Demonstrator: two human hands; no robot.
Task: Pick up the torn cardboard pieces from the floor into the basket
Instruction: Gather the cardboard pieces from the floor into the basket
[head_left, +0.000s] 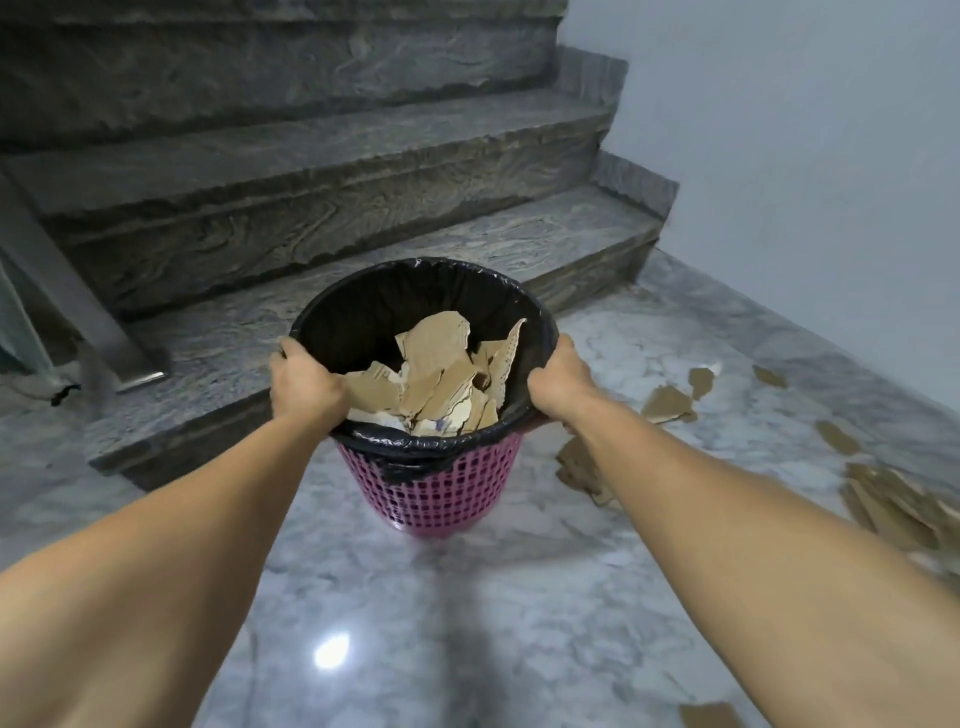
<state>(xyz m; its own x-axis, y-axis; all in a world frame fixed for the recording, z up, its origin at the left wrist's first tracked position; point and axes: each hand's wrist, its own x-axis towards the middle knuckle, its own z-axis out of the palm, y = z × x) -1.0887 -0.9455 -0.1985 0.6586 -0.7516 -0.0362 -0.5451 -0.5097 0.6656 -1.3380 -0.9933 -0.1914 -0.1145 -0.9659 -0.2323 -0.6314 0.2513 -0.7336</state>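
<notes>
I have the pink basket gripped by its rim with both hands. My left hand curls over the rim on the basket's left side, thumb inside against the black liner bag, fingers wrapped round the outer edge. My right hand grasps the rim on the opposite side in the same way, fingers hooked under the liner's folded edge. The basket is upright over the marble floor; I cannot tell whether its base touches the floor or hangs just above it.

Inside the basket lies a heap of torn cardboard pieces, filling the lower part, with a couple of taller scraps leaning toward the far wall of the liner.

More cardboard scraps lie on the floor to the right of the basket: one cluster near its right side, partly behind my right forearm, others well apart toward the wall, and one piece at the frame's lower edge.

Just beyond the basket rise grey stone stairs, the lowest step nearest its far rim.
</notes>
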